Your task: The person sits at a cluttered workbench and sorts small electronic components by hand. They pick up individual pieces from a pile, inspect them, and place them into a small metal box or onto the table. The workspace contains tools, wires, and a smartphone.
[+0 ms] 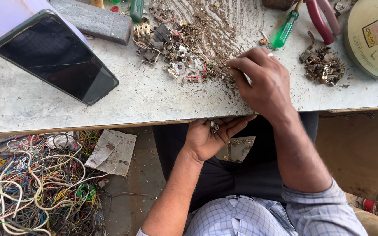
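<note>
Head view: the right hand point(263, 83) rests on the grey table point(145, 100), fingers curled narrow with the tips drawn together at the edge of a spread of fine brown debris point(215, 30) — whether anything is pinched between them cannot be told. The left hand point(208, 137) sits just below the table edge, palm up and cupped half open, with a few small metal pieces point(214, 127) lying in the palm near the fingers, directly under the right hand's wrist. A heap of small metal scraps point(167, 46) lies on the table just left of the right fingertips — near, not touching. A dark phone point(55, 57) leans far left; a green-handled screwdriver point(285, 29) lies above the right hand.
</note>
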